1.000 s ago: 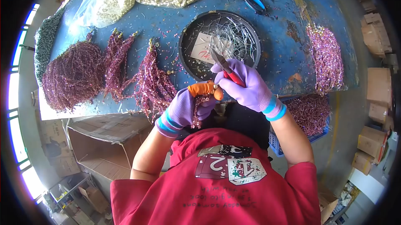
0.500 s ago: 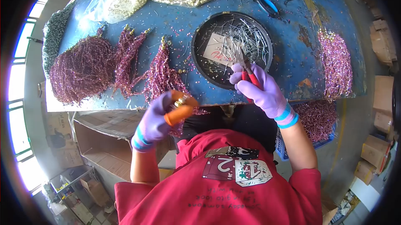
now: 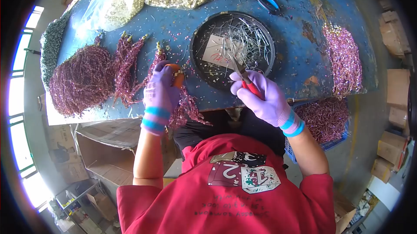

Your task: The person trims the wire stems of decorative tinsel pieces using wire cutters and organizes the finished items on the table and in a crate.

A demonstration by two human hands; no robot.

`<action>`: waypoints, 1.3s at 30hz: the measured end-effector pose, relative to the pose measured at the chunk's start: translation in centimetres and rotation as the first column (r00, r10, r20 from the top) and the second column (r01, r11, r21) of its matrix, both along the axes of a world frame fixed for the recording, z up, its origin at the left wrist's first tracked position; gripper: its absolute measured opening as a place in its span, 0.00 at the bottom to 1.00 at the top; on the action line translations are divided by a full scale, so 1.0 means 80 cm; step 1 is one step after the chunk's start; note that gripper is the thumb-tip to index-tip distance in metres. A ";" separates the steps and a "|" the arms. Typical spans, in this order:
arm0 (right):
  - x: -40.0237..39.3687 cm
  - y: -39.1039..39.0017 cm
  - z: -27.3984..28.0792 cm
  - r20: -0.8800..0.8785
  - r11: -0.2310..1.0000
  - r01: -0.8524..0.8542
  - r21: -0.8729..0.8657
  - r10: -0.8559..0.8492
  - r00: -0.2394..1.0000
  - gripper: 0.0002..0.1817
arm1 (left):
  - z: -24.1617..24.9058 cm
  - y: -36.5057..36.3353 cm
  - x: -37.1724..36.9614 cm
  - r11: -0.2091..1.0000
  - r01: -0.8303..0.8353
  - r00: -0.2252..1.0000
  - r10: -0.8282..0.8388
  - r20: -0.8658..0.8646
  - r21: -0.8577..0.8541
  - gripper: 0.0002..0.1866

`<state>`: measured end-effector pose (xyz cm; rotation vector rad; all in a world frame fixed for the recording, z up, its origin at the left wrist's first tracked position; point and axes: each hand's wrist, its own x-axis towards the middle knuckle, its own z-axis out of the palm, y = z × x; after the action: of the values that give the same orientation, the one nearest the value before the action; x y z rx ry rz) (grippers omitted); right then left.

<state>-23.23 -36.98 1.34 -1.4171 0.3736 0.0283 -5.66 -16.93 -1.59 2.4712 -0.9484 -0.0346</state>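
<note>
Left hand (image 3: 160, 89) now down on the glitter sprig (image 3: 184, 106), right hand (image 3: 260, 97) gripping pliers (image 3: 241, 74).

gloves (image 3: 161, 90): purple | pliers (image 3: 245, 82): red handles | table (image 3: 295, 43): blue

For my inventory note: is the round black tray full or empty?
Partly filled: the round black tray holds loose silver wire pieces and a paper card.
</note>
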 end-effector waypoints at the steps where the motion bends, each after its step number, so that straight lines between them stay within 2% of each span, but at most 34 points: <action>1: -0.003 0.000 -0.008 0.005 0.998 0.038 0.043 -0.038 0.999 0.17 | 0.009 0.002 0.003 0.987 0.082 0.996 -0.078 0.034 -0.137 0.12; 2: -0.002 -0.001 -0.010 0.007 0.998 0.043 0.044 -0.043 0.999 0.17 | 0.018 0.002 -0.003 0.987 0.088 0.996 -0.084 0.036 -0.136 0.12; 3: 0.000 -0.001 -0.012 0.058 0.998 0.055 0.020 -0.057 0.997 0.16 | 0.026 0.002 -0.014 0.934 -0.047 0.969 -0.043 -0.242 -0.355 0.12; 4: 0.001 0.000 -0.012 0.109 0.998 0.066 -0.003 -0.066 0.992 0.16 | 0.034 0.004 -0.022 0.829 -0.234 0.863 -0.064 -0.502 -0.508 0.13; 6: 0.004 0.004 0.000 0.103 0.999 0.037 -0.010 -0.036 0.994 0.16 | 0.043 0.010 -0.026 0.839 -0.213 0.851 -0.093 -0.517 -0.501 0.14; 7: 0.006 0.007 0.005 0.095 1.000 0.009 -0.019 -0.007 0.995 0.17 | 0.042 0.009 -0.029 0.819 -0.256 0.798 -0.121 -0.590 -0.514 0.14; 8: 0.009 0.009 0.004 0.178 0.962 0.029 -0.271 0.021 0.984 0.19 | 0.042 0.006 -0.032 0.798 -0.299 0.739 -0.153 -0.656 -0.524 0.13; 9: 0.013 0.008 -0.001 0.302 0.820 0.111 -0.562 0.078 0.950 0.21 | 0.044 -0.001 -0.035 0.786 -0.216 0.771 -0.227 -0.595 -0.580 0.13; 10: 0.017 0.005 -0.005 0.393 0.589 0.226 -0.776 0.171 0.904 0.22 | 0.040 -0.002 -0.034 0.785 -0.215 0.771 -0.229 -0.594 -0.582 0.13; 11: 0.018 0.004 -0.003 0.392 0.586 0.228 -0.778 0.169 0.904 0.22 | 0.032 -0.003 -0.034 0.774 -0.254 0.697 -0.269 -0.665 -0.580 0.14; 12: 0.018 0.003 0.000 0.309 0.507 0.179 -0.843 0.184 0.933 0.23 | 0.028 -0.005 -0.034 0.766 -0.292 0.613 -0.310 -0.727 -0.573 0.14; 13: 0.018 0.002 0.001 0.223 0.424 0.125 -0.897 0.190 0.956 0.24 | 0.026 -0.011 -0.039 0.777 -0.315 0.611 -0.273 -0.743 -0.545 0.14; 14: 0.019 0.000 -0.001 0.221 0.421 0.126 -0.899 0.186 0.957 0.24 | 0.024 -0.014 -0.041 0.777 -0.312 0.609 -0.278 -0.743 -0.547 0.14; 16: 0.020 -0.001 -0.010 0.260 0.336 0.192 -0.922 0.168 0.951 0.24 | 0.016 -0.017 -0.042 0.802 -0.346 0.546 -0.249 -0.800 -0.486 0.13; 17: 0.020 -0.002 -0.009 0.257 0.335 0.190 -0.923 0.170 0.951 0.24 | 0.015 -0.016 -0.042 0.804 -0.331 0.538 -0.270 -0.799 -0.494 0.14; 19: 0.020 -0.003 -0.005 0.205 0.253 0.155 -0.955 0.185 0.961 0.24 | 0.016 -0.014 -0.041 0.809 -0.330 0.509 -0.281 -0.813 -0.486 0.15; 24: 0.023 0.000 -0.005 0.174 0.224 0.129 -0.966 0.193 0.966 0.25 | 0.017 -0.016 -0.045 0.795 -0.366 0.475 -0.287 -0.832 -0.483 0.17; 33: 0.027 0.003 -0.009 0.160 0.184 0.124 -0.975 0.195 0.968 0.25 | 0.014 -0.021 -0.046 0.820 -0.324 0.440 -0.310 -0.843 -0.471 0.14; 35: 0.027 0.003 -0.012 0.162 0.172 0.128 -0.977 0.199 0.967 0.26 | 0.014 -0.020 -0.045 0.852 -0.244 0.481 -0.309 -0.821 -0.463 0.13; 39: 0.028 0.003 -0.012 0.112 0.150 0.082 -0.985 0.204 0.973 0.25 | 0.020 -0.020 -0.043 0.867 -0.224 0.468 -0.305 -0.830 -0.445 0.14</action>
<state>-21.03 -36.74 0.34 -2.8000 0.0811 -0.4077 -9.08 -18.50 0.02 1.5277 -0.4234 -0.9090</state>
